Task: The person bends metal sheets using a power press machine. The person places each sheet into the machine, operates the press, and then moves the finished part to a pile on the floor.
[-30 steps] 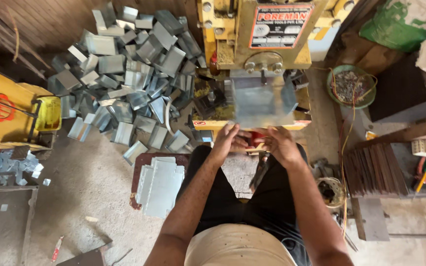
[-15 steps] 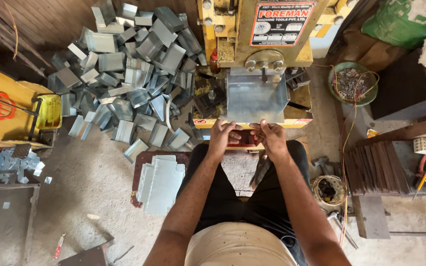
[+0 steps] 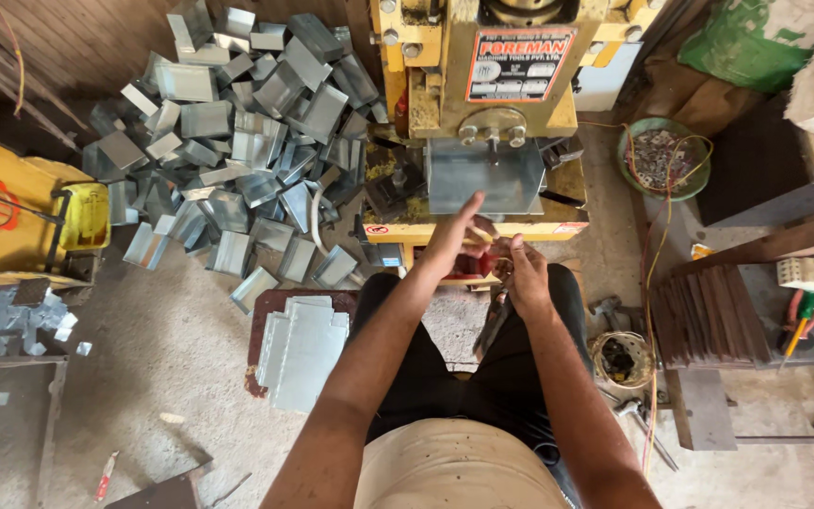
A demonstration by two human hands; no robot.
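Sheet-metal piece (image 3: 484,176) sits flat on the bed of the yellow press machine (image 3: 482,75), just beyond both hands. Left hand (image 3: 454,236) open, fingers stretched toward the near edge of the sheet, fingertips just short of it or barely touching; cannot tell which. Right hand (image 3: 525,273) lower, near the press's front edge, fingers curled; whether it grips anything cannot be made out. The area between the 2 hands is cluttered, with a red part partly hidden. Top of the press cut off by the frame. Left of the press, a heap of bent metal pieces (image 3: 237,141) on the floor; a stack of flat blanks (image 3: 303,349) beside the left arm. Green bowl (image 3: 663,158) at right holds small metal scraps and wire; round tin (image 3: 622,358) contents unclear.
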